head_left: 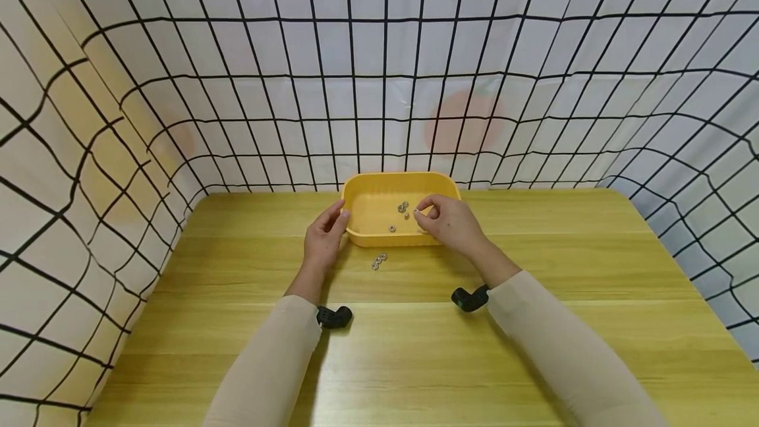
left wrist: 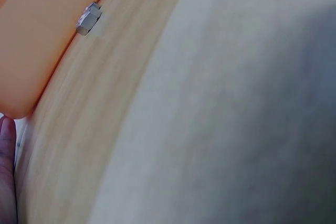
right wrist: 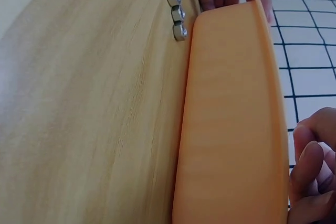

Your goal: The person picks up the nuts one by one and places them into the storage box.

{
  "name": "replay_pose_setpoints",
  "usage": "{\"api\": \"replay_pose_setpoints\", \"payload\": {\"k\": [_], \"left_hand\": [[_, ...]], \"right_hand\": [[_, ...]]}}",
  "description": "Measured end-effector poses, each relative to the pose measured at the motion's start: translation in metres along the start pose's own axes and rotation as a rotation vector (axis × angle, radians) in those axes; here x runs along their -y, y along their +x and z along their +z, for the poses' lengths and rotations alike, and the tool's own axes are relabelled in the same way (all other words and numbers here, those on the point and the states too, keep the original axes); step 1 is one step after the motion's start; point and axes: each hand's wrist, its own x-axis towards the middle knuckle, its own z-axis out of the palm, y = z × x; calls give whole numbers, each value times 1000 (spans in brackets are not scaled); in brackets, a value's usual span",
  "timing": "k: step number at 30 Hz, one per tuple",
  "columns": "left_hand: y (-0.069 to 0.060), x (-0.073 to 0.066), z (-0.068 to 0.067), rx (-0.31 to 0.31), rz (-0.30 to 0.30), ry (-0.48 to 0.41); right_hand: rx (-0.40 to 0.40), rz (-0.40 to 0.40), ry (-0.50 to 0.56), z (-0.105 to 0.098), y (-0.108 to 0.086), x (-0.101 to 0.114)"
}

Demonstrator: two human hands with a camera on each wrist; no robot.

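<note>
A yellow plastic tray (head_left: 379, 240) stands on the table, looking orange in the wrist views. My left hand (head_left: 323, 239) touches its left end, thumb near the front corner and fingers along the outer wall. Over the right part of the tray, my right hand (head_left: 453, 224) pinches a small shiny piece, apparently a metal nut (head_left: 416, 211), between thumb and index finger; the fingers mostly cover it. Several loose hex nuts (head_left: 392, 228) lie on the tray floor. In front of the tray, three hex nuts (right wrist: 178, 13) sit in a touching row on the table.
The wooden table (head_left: 403, 361) reaches back to a white curtain (head_left: 403, 97) with a black grid pattern, which also rises at both sides. The tray's back edge is close to that curtain. Black wrist cameras (head_left: 335, 317) sit on both wrists.
</note>
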Motion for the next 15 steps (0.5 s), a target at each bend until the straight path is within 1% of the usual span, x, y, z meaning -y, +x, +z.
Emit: {"api": "replay_pose_setpoints", "payload": {"k": [4,10,15], "left_hand": [[0,0,1,0,0,6],[0,0,1,3,-2,7],[0,1,1,-1,-3,7]], "right_hand": [[4,-11,-11,2,8,-1],[4,10,-5,4,18,-3],[19,25,19,4,25,-6]]}}
